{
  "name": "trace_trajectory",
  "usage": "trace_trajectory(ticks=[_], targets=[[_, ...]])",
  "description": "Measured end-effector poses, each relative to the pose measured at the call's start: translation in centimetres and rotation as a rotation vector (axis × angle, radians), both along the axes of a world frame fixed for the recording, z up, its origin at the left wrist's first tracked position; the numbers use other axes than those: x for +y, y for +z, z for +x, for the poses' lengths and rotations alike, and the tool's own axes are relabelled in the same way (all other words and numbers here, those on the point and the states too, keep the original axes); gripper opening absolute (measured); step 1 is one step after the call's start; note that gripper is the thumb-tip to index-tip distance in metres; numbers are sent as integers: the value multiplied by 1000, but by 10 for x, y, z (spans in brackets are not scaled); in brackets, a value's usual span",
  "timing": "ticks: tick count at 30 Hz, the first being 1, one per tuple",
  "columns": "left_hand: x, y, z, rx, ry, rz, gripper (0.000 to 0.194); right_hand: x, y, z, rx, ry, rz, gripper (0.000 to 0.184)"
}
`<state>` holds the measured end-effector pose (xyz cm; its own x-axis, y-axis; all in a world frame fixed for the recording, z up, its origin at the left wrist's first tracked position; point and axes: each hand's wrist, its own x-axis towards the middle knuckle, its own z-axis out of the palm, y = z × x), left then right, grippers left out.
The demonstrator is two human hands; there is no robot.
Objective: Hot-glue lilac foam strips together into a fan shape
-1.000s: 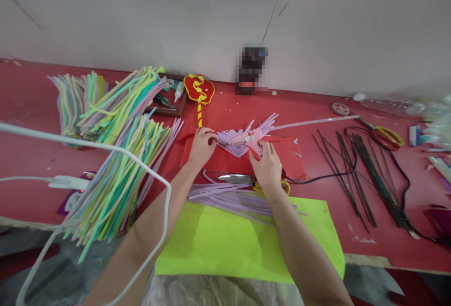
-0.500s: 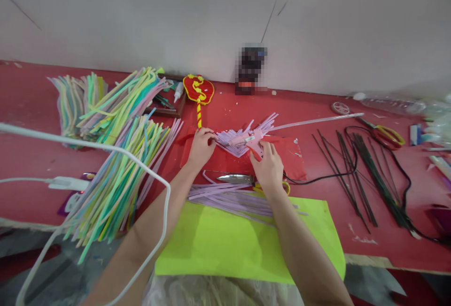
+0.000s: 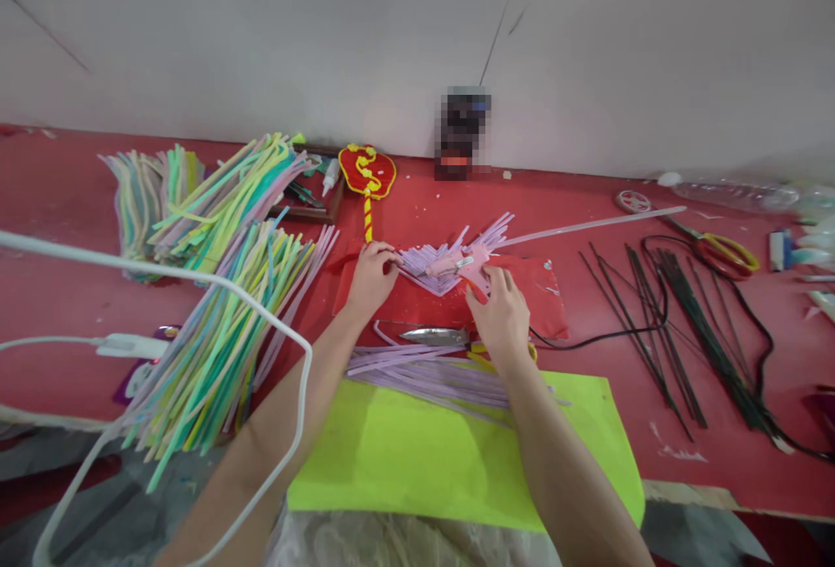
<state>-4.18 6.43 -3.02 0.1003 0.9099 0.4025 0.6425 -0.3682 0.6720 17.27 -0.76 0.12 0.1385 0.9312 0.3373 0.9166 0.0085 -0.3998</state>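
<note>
My right hand (image 3: pixel 501 313) is closed round the handle of a pink hot glue gun (image 3: pixel 470 264). A long clear glue stick (image 3: pixel 587 226) runs out of its back to the right. The gun's nozzle points left, over a V-shaped layer of lilac chenille stems (image 3: pixel 412 264) lying on a red sheet (image 3: pixel 541 302). At the left end of that layer, my left hand (image 3: pixel 373 278) pinches the stems between thumb and fingers. Scissors (image 3: pixel 434 336) lie just below, partly covered by my right hand, beside loose lilac stems (image 3: pixel 417 371).
Bundles of pastel chenille stems (image 3: pixel 215 341) fill the left side, with a white cable (image 3: pixel 261 293) crossing in front. A red-yellow fan-shaped ornament (image 3: pixel 367 171) lies behind my left hand. At right are dark wires (image 3: pixel 704 332), other scissors (image 3: pixel 724 254) and a plastic bottle (image 3: pixel 737 193). Yellow-green cloth (image 3: pixel 424 463) covers the front.
Both hands keep nearly the same place, the gun still over the lilac stems. Less of the gun's orange trigger shows now. The whole view has shifted slightly.
</note>
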Motion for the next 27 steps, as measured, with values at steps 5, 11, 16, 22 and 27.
trace_trajectory(ticks=[5,11,16,22,27], targets=[[1,0,0,-3,2,-1,19,1,-4,3,-2,31,16,26],[1,-1,0,-6,-2,4,18,1,-4,4,-20,23,24,26],[1,-2,-1,-7,-5,3,19,-1,-1,4,-15,24,21,26],[1,-1,0,-4,-1,-2,19,-1,-1,5,-10,28,1,26],[1,-1,1,-4,2,0,18,0,-2,7,-2,29,0,27]])
